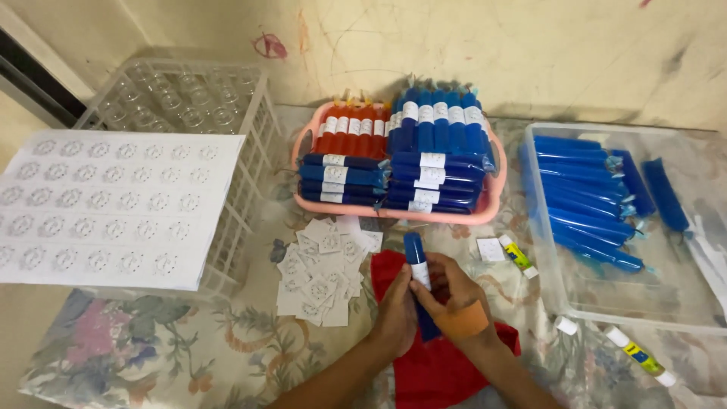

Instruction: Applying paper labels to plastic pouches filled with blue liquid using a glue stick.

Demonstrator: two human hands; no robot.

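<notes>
Floral-clothed table [151, 356]: pink basket [394, 212], clear tub [575, 303].

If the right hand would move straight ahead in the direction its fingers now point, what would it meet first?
The right hand points up-left, wrapped around the blue tube. Beyond that tube, the line probably reaches the loose pile of cut paper labels first, though depth is hard to judge from the head view.
</notes>
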